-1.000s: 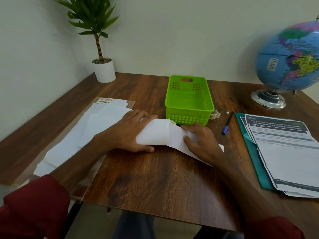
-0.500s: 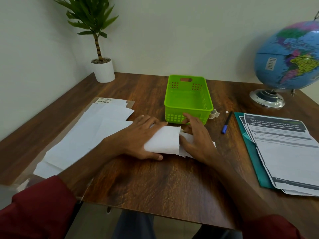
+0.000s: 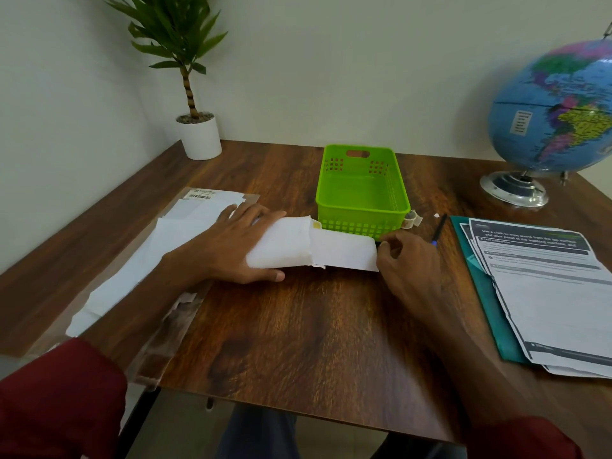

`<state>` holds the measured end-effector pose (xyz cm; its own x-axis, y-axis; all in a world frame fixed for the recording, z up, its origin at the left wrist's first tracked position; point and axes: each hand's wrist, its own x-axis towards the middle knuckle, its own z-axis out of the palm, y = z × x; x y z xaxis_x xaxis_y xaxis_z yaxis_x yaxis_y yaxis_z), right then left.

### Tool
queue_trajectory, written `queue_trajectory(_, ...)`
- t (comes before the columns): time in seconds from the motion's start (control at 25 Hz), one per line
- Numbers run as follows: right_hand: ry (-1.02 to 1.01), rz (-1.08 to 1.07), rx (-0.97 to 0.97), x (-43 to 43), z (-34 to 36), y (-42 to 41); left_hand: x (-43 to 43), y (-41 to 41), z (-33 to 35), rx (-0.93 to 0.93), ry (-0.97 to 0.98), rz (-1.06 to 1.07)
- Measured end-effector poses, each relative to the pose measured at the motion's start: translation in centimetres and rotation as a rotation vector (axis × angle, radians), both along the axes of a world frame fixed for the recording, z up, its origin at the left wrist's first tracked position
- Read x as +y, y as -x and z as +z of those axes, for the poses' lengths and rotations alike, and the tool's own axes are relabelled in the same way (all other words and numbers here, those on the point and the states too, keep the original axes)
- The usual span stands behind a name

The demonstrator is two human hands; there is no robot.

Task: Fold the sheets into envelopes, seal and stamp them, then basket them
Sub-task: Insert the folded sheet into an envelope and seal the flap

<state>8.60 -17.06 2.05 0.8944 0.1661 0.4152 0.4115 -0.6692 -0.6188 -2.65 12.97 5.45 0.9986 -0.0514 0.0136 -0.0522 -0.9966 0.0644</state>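
White paper fills the space between the two hands. The right hand (image 3: 409,260), which half a second ago lay over the middle of the folded sheet, now sits at the sheet's right end, fingers curled narrow and pinching that edge. The left hand (image 3: 228,246) has barely shifted: it lies flat and spread, palm down, pressing the envelope (image 3: 281,248) onto the table (image 3: 298,326), thumb along the near edge. The sheet (image 3: 344,250) now shows far more of itself, sticking out of the envelope's open end toward 3 o'clock. So the paper lies at 3 o'clock of the left hand and 9 o'clock of the right. Just beyond it, at 12 o'clock, stands the green basket (image 3: 362,188), its near wall almost touching the sheet. A pile of more white envelopes (image 3: 149,256) lies under the left wrist, at 9 o'clock. At 3 o'clock of the right hand lie a pen (image 3: 438,228) and printed papers (image 3: 546,286) on a teal folder (image 3: 490,293).
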Motion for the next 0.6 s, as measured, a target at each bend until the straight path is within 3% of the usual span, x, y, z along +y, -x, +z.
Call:
queue_trajectory(0.36,-0.131,0.202,0.036,1.2,-0.2,1.0,-3.1,-0.2,-1.3,-0.091,-0.07,-0.056)
queue_trajectory(0.6,-0.247,0.196,0.079,1.1,-0.3,0.9,-4.4,-0.8,-1.9,-0.132,-0.105,-0.018)
